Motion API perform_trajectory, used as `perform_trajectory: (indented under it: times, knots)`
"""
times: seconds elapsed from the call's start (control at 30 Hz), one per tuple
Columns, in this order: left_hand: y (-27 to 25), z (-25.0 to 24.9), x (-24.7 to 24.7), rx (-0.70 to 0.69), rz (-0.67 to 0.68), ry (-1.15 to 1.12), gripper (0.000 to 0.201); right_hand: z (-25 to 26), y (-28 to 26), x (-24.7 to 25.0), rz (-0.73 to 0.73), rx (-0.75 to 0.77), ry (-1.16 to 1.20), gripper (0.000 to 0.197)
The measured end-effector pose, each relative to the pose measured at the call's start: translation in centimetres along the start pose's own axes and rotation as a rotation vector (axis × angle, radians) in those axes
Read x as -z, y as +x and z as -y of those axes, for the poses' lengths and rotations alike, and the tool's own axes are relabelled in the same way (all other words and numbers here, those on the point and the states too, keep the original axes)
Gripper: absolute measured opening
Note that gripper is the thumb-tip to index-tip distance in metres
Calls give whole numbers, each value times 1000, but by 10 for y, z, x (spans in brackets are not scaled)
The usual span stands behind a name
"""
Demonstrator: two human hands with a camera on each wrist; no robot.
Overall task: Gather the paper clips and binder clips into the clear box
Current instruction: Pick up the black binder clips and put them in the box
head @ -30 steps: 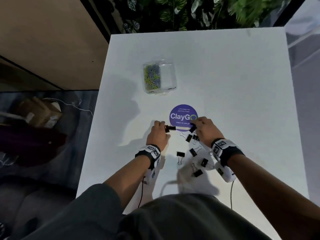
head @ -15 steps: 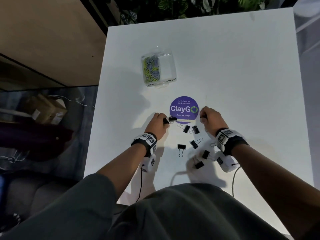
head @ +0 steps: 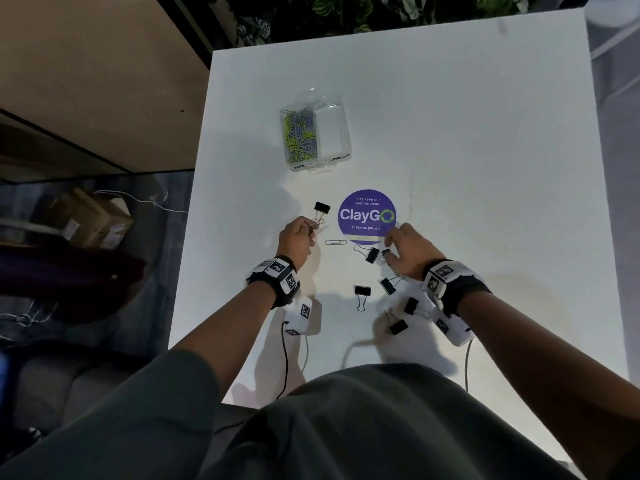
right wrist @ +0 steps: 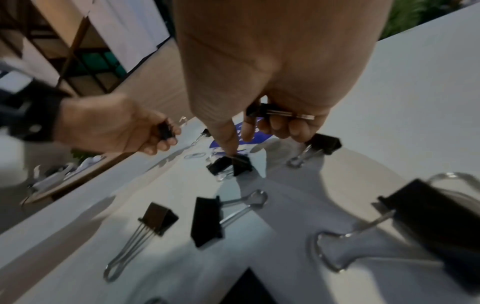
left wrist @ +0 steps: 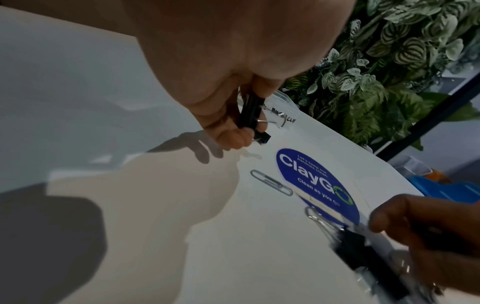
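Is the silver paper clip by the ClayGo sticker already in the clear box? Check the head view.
No. The silver paper clip lies on the white table, between both hands, apart from the clear box.

The paper clip [head: 335, 242] lies on the tabletop [head: 467, 140] between the left hand [head: 295, 241] and right hand [head: 410, 252]. The clear box [head: 341, 133] sits beyond both hands; loose binder clips [head: 362, 291] lie nearer the person.

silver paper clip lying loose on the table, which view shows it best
The left wrist view: the silver paper clip lies close and sharp beside the purple sticker, its loops clear. The head view shows it whole but small. In the right wrist view it is only a faint blur beyond the fingers.
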State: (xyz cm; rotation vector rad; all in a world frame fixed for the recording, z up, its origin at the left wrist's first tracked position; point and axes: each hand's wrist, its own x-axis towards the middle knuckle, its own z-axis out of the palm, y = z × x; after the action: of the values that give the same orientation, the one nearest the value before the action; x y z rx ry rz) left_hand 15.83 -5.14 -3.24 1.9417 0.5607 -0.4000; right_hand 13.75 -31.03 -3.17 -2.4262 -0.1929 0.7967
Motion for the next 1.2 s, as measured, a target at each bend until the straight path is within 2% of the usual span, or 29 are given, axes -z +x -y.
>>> perform_trajectory:
  times: [0.07,0.1,0.17,0.23,0.33,0.47,0.53,0.6,0.67,0.77,0.87,0.93,1.0,1.1,1.2]
  knots:
    - [1,-6,-2,55,-16,-18,33,5,2,-10,27,-12,-98,39]
    - [3,-9,-3,57,-28,25,39,7,2,-12,24,-18,-130,40]
    - [12,-13,-3,15,-53,159,45,10,1,-16,-6,-17,-148,38]
    - [21,-21,-2,-46,-84,246,47,10,-2,-18,-29,11,-141,46]
    - [30,-41,-2,-123,-88,388,55,13,-7,-20,11,81,-149,56]
    - [37,-56,-5,-250,-1,759,60,34,-16,-32,20,214,-150,37]
    - [41,-51,-7,-339,92,933,56,51,-17,-43,71,290,-153,35]
    - [43,-44,-10,-427,151,1031,43,65,-14,-55,172,319,-239,50]
    - [41,-39,-11,-507,143,1093,31,74,-12,-66,244,318,-363,59]
    - [38,-35,-11,-528,154,1183,33,79,-13,-71,255,323,-409,51]
    - [40,-32,-8,-505,195,1147,33,69,-11,-72,195,324,-350,53]
    - [45,-34,-7,-487,183,1017,21,66,-8,-68,177,318,-336,53]
    - [47,-43,-7,-508,155,856,5,66,-3,-54,203,269,-267,39]
    - [52,-71,-5,-586,118,645,14,61,7,-29,201,251,-23,10]
    - [70,-102,-2,-639,20,549,12,57,29,4,132,194,231,5]
